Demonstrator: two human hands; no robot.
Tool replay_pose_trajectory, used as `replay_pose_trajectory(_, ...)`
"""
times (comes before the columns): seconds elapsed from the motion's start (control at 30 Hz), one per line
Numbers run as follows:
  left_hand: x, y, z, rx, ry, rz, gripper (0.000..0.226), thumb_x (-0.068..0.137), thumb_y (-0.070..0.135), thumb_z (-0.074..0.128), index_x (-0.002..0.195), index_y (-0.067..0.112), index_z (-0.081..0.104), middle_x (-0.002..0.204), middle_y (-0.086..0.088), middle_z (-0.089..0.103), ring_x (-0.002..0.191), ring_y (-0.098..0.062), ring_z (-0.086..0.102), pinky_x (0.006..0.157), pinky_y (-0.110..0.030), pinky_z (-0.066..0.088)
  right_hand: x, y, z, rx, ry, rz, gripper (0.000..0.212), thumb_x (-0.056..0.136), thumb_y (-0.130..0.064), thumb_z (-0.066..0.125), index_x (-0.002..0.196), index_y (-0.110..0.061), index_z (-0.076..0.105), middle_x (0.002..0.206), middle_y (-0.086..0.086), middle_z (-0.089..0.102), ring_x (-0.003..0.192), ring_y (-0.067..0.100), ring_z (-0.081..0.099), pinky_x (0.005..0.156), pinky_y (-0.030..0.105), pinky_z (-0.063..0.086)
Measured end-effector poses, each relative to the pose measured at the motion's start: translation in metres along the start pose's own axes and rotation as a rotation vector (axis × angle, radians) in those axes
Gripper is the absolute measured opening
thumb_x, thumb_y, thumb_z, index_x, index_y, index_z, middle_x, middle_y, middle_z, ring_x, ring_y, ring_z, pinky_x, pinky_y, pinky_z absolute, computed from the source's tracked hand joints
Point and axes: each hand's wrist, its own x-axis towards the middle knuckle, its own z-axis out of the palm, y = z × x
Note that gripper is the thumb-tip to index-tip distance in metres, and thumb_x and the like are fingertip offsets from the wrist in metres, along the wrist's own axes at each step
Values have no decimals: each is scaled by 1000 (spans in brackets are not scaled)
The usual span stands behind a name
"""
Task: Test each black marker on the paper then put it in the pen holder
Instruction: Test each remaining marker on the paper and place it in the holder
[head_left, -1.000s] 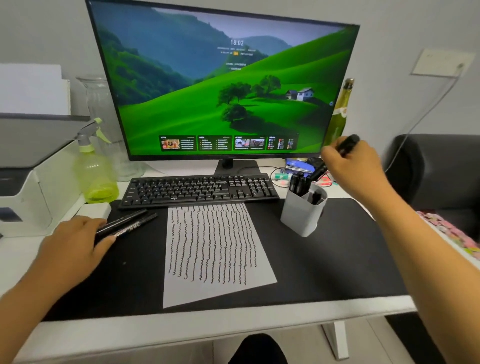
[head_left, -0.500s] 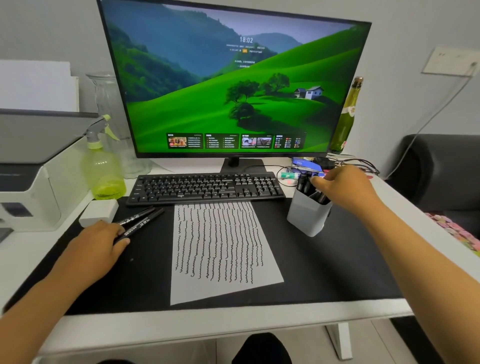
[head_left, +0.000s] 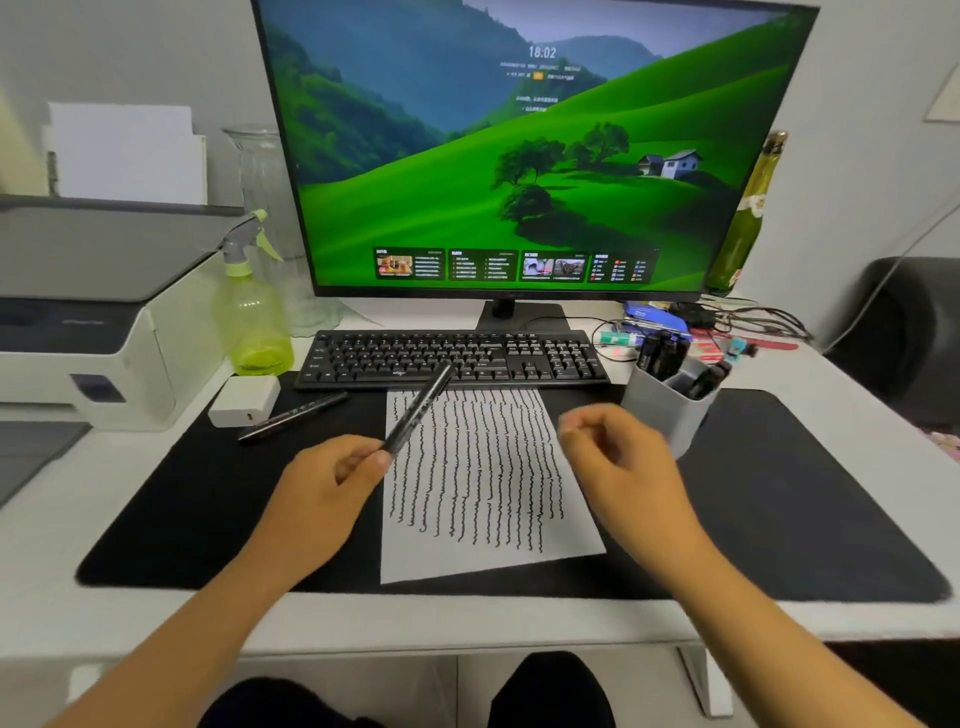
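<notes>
We are holding one slim black marker (head_left: 418, 410) in the left hand (head_left: 332, 480); the right hand (head_left: 618, 462) is hanging loosely curled, empty. One black marker on the mat (head_left: 293, 417) is waiting; several are already standing in the grey plastic pen holder (head_left: 662, 415).

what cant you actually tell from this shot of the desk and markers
Head view, the only one:
- Held marker: cap on or off is blurred; the left hand covers its lower end.
- Pen holder: marker count unclear; its wall hides their bodies.
- Spare marker on the mat: printed label too small.
- Right hand: motion-blurred; it seems empty.
- Monitor: top cut by the frame; widget text unreadable.
</notes>
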Motion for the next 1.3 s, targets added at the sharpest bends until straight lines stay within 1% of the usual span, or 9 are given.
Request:
replay_pose_trajectory(0.13, -28, 34, 26, -226, -38, 95, 9, 87, 42, 57, 91, 43, 65, 88, 20, 70, 84, -1, 64, 62, -10, 50, -16, 5, 53, 184, -301, 173, 21, 96, -42, 58, 105, -29, 70, 94, -8, 73, 75, 1, 67, 68, 19, 50)
replay_pose_trajectory(0.27, -44, 46, 45, -298, -116, 122, 8, 83, 42, 62, 87, 49, 64, 88, 25, 70, 81, -3, 68, 65, -12, 51, -22, 5, 75, 345, -282, 192, 33, 98, -39, 58, 91, -8, 69, 73, 1, 64, 64, 5, 58, 61, 17, 48)
replay_pose_trajectory(0.5, -24, 39, 8, 38, 4, 272, 40, 80, 74, 44, 115, 54, 46, 106, 35, 56, 88, 5, 60, 61, -15, 48, -20, 2, 50, 71, -550, -5, 37, 101, -37, 55, 92, -2, 64, 66, 9, 51, 58, 9, 47, 55, 21, 41)
replay_pose_trajectory(0.6, -9, 41, -10, 196, -137, 461, 60, 85, 66, 43, 139, 52, 23, 124, 42, 31, 105, 16, 44, 74, -13, 41, -18, -1, 34, 13, -765, -66, 38, 101, -39, 54, 92, -2, 62, 63, -4, 41, 56, 9, 39, 54, 20, 34)
replay_pose_trajectory(0.67, -4, 42, -19, 241, -283, 539, 52, 87, 66, 39, 136, 51, 33, 121, 44, 36, 104, 19, 43, 72, -9, 42, -16, -3, 25, -5, -817, -112, 35, 101, -39, 55, 93, -7, 64, 64, -2, 40, 58, 8, 38, 56, 23, 33)
replay_pose_trajectory(0.8, -3, 41, -23, 299, -392, 594, 41, 88, 65, 35, 114, 41, 55, 98, 23, 58, 95, 3, 54, 77, -15, 48, -10, 1, 9, 176, -672, -119, 30, 95, -40, 63, 124, -34, 67, 74, 4, 61, 64, 6, 55, 64, 21, 49)
replay_pose_trajectory(0.97, -16, 49, -11, 302, -365, 629, 45, 89, 67, 28, 111, 38, 53, 93, 23, 50, 93, 3, 50, 80, -14, 44, -25, 10, 34, 642, -409, -45, 27, 89, -48, 70, 91, -21, 67, 62, 3, 63, 53, 20, 56, 61, 27, 50)
replay_pose_trajectory(1.17, -29, 50, 0, 448, -409, 568, 68, 77, 76, 4, 107, 36, 50, 87, 21, 47, 79, 3, 50, 67, -15, 43, -38, 9, 50, 786, -411, -9, 34, 94, -43, 66, 85, -9, 63, 60, 11, 66, 43, 19, 56, 50, 27, 49)
replay_pose_trajectory(1.3, -34, 39, -2, 516, -559, 604, 36, 91, 64, 22, 101, 37, 44, 94, 16, 50, 80, -1, 51, 74, -21, 48, -43, 9, 38, 786, -379, -104, 21, 93, -18, 61, 73, -13, 64, 56, 18, 68, 37, 21, 61, 48, 24, 52)
